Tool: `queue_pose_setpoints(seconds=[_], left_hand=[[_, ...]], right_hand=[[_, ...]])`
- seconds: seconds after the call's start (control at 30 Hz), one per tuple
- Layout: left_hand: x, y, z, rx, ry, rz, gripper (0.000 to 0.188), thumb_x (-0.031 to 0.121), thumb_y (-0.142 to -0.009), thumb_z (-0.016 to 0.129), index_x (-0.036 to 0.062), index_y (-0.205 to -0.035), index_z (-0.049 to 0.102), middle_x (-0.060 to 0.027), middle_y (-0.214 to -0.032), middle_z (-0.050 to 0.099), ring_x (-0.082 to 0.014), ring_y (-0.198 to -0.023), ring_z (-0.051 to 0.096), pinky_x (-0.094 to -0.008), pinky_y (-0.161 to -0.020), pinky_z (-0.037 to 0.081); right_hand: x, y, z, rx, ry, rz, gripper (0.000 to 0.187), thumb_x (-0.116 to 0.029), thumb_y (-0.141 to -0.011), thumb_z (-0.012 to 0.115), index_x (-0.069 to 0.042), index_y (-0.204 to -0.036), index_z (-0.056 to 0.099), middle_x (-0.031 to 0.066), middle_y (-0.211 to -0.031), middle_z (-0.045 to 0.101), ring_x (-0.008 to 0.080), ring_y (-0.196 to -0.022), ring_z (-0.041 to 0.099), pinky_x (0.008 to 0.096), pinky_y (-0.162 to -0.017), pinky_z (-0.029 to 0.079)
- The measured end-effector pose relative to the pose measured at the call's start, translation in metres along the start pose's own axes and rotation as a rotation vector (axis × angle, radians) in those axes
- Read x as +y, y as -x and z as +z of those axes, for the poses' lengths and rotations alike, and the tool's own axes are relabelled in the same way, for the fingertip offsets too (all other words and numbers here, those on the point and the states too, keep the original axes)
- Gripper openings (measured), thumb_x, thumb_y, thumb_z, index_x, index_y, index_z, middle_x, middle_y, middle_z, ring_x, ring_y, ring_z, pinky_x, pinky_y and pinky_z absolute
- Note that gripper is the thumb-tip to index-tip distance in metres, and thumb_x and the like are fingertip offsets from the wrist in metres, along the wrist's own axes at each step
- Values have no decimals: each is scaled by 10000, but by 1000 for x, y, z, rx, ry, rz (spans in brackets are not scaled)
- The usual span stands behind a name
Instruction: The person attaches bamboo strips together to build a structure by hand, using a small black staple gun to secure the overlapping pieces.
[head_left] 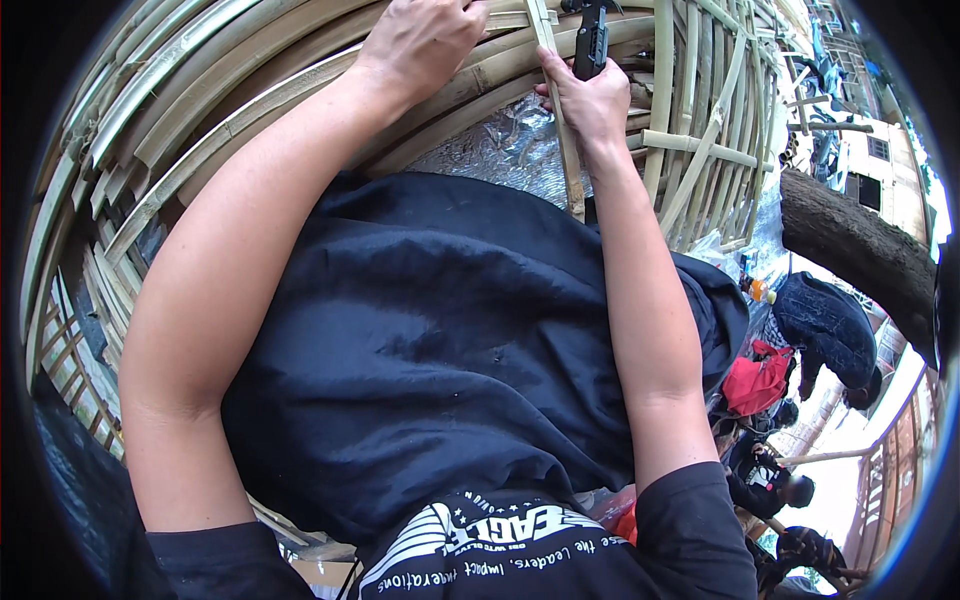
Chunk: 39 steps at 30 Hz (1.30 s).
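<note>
My left hand point(425, 35) reaches to the top of the view, its fingers curled over a curved bamboo strip point(300, 75) of a large round bamboo frame point(150, 130). To its right, my right hand point(592, 102) grips a black-handled tool point(592, 40) that points up toward the frame. A thin straight bamboo slat point(566, 160) runs down past the thumb side of that hand, touching it. Both forearms rise from the lower edge across my dark shirt point(440, 340). The tool's tip is cut off by the picture's top edge.
A crinkled silver sheet point(500, 150) lies under the frame between my arms. Upright bamboo slats point(700, 130) fill the right side of the frame. A thick tree trunk point(860, 250) crosses at right; other people point(830, 330) and a red bag point(755, 385) are beyond it.
</note>
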<state>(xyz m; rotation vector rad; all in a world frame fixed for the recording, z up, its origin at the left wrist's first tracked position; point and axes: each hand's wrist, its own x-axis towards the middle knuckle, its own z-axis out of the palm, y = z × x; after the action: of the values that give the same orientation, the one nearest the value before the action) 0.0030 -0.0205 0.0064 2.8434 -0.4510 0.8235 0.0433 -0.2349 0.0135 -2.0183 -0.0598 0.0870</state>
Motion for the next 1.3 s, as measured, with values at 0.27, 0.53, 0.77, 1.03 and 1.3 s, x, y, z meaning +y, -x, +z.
queue_pose_setpoints(seconds=[0.27,0.53,0.77,1.03,1.3], left_hand=[[3,0,4,-104,-53,65,213,159,-854,628,17,-1002,685,-100,-874,648,-249,-883,649,-385,-760,510],[-5,0,4,49,-225,248,236,186,-873,611,33,-1028,701,-89,-950,630,-235,-933,609,-404,-783,475],[-15,-5,0,31,-138,250,203,188,-891,647,63,-1046,685,-108,-1084,612,-239,-1030,590,-417,-888,456],[-21,-4,6,9,27,200,141,219,-898,688,132,-1004,656,-70,-1060,613,-229,-1005,581,-409,-916,410],[-22,1,11,49,-79,231,294,236,-930,635,165,-1214,620,-58,-1170,566,-225,-1119,526,-430,-969,365]], right_hand=[[5,-2,-2,13,-53,-25,406,-228,-846,877,17,-906,559,79,-750,675,160,-622,738,262,-476,585],[5,-2,-1,18,-36,-7,407,-218,-840,880,23,-901,558,86,-741,677,167,-622,740,261,-485,588],[11,-3,2,29,-2,4,404,-268,-853,878,18,-927,602,90,-784,709,161,-666,747,265,-514,599],[14,-4,4,28,-56,-19,423,-218,-835,886,17,-881,538,87,-737,671,173,-615,742,261,-477,586],[16,-2,10,64,-52,-42,409,-208,-824,894,15,-880,555,74,-727,670,155,-603,731,256,-472,571]])
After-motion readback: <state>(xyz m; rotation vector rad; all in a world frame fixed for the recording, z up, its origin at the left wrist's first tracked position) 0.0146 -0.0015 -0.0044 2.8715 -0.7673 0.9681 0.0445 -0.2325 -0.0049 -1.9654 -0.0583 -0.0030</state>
